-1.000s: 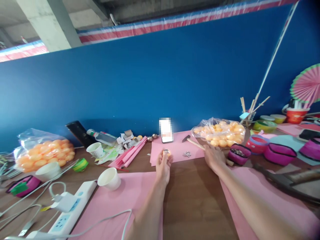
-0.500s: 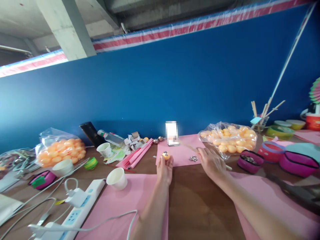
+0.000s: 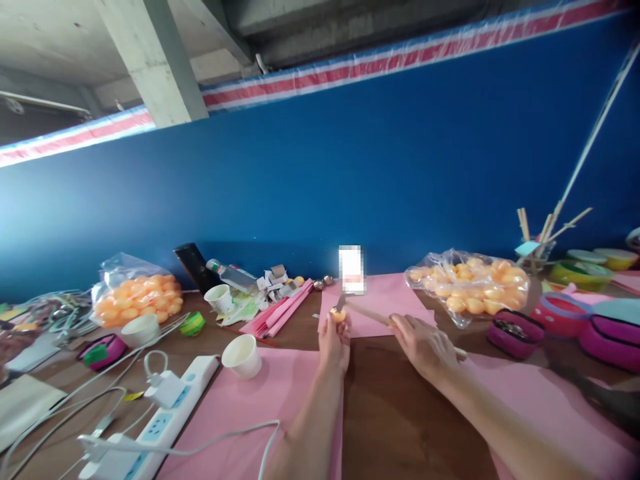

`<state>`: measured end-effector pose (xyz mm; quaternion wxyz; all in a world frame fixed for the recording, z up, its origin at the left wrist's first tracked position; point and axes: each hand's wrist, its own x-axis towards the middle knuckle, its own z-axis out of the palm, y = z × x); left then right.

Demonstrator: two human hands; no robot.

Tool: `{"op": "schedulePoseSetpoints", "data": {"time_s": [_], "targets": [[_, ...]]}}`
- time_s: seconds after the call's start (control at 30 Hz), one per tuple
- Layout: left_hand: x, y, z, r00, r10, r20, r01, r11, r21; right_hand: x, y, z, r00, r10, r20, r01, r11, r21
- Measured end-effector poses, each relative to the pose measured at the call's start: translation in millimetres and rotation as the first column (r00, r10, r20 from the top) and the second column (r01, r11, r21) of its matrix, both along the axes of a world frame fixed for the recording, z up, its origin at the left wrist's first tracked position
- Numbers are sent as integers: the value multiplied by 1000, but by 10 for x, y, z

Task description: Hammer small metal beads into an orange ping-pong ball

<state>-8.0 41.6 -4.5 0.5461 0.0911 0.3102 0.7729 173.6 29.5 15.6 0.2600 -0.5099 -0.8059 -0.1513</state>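
Note:
My left hand pinches a small orange ball upright above the brown table, near the pink paper sheet. My right hand grips the wooden handle of a small hammer. The hammer's metal head rests right on top of the ball. A clear bag of orange balls lies just beyond my right hand.
A second bag of orange balls sits far left, with paper cups, a white power strip and cables in front of it. Magenta and red bowls stand at the right. A blue wall backs the table.
My right hand took the hammer off the pink sheet and swung its head left onto the ball. The left hand stayed nearly still while the camera view drifted left.

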Motion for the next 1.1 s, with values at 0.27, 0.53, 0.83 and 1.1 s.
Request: {"op": "schedulePoseSetpoints", "data": {"time_s": [0.27,0.53,0.83,1.1], "targets": [[-14,9,-7,1000,20,19,-20,1000,6,-25,-34,15,1000,25,16,-25,1000,-17],[-12,-11,3,1000,-15,8,15,999,44,-32,-26,2,1000,-5,-11,5,1000,-12],[-13,-12,-3,1000,-10,1,9,992,125,-12,-15,2,999,-30,-35,30,999,-22],[-21,-7,17,1000,-5,-1,5,995,104,-17,-22,7,996,-35,-76,35,999,1]]}}
